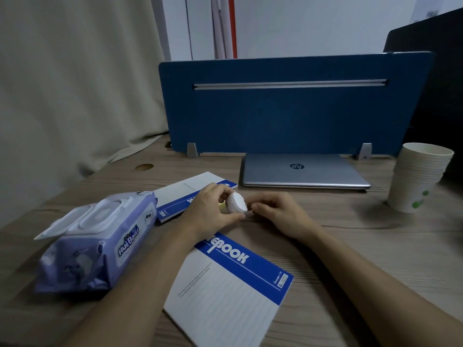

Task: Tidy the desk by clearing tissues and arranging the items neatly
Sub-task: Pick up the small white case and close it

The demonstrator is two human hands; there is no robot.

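My left hand (213,209) grips a small round white object (236,202) with a bit of yellow behind it, just above the desk's middle. My right hand (278,212) is beside it, fingers curled, fingertips almost touching the white object; whether it holds anything is unclear. A blue-and-white notebook (233,284) lies under my left wrist. A second notebook (180,194) lies behind my left hand. A purple wet-wipes pack (95,246) with its white lid flipped open sits at the left.
A shut silver laptop (303,171) lies against the blue divider panel (288,106). A stack of paper cups (418,181) stands at the right. A beige curtain (75,83) hangs at the left. The wooden desk (350,246) has a cable hole (144,167).
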